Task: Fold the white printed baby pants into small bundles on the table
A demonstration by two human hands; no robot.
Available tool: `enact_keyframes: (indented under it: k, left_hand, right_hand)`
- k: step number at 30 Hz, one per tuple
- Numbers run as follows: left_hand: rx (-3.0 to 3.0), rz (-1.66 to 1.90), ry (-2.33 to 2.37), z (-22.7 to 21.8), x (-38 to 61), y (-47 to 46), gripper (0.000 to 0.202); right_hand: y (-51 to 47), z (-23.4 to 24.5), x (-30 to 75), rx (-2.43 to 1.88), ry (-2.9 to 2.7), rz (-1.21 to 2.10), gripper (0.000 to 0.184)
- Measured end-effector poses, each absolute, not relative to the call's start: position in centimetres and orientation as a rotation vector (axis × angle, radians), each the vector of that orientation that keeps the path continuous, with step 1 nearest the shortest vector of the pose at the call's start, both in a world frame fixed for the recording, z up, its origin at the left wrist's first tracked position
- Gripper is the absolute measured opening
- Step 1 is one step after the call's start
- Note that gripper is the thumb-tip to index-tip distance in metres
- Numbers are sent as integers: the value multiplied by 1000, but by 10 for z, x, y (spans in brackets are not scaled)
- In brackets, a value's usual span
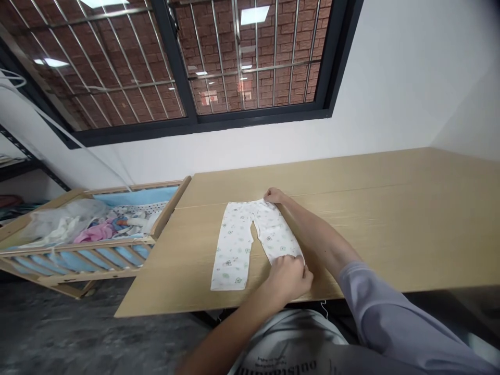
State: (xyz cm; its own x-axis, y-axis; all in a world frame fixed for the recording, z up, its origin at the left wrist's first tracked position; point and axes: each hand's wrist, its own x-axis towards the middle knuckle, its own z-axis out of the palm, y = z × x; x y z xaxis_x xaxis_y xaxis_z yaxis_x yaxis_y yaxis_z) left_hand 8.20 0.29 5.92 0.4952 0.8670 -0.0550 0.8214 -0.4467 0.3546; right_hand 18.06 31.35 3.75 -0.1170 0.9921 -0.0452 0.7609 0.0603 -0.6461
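Beyond the left edge of the smooth wood-toned table [390, 224], I see a slatted wooden cot [167, 213] heaped with crumpled cloth [97, 230]. Soft white printed trousers [232, 245] lie flat near the table's front edge, left of centre. My right hand [274, 195] pinches their waistband corner; my left hand [289, 278] curls closed on one hem, fingertips hidden.

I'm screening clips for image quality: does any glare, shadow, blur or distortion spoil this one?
Head view: bright patches, apparently lamp reflections, on the window; head view: soft shadow beside the right forearm on the table; head view: print on the white trousers visible, small details soft; head view: wide-angle stretch enlarges the near sleeve, and the upper right corner darkens.
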Motion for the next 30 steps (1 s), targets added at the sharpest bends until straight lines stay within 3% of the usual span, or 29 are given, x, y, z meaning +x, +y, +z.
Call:
enact_keyframes:
  k: [8, 14, 23, 30]
  left_hand:
    - [1879, 925, 1494, 72, 15, -27, 32]
    - [1563, 1178, 1590, 64, -39, -52, 36]
    - [1476, 1022, 2005, 34, -98, -66, 44]
    - [1687, 680, 2373, 26, -103, -70, 39]
  right_hand:
    - [307, 91, 146, -1689, -1921, 904, 14]
    - [301, 121, 89, -1603, -1931, 961, 4]
    - [292, 95, 11, -1615, -1986, 1023, 4]
    - [280, 79, -5, -1620, -2104, 905, 10]
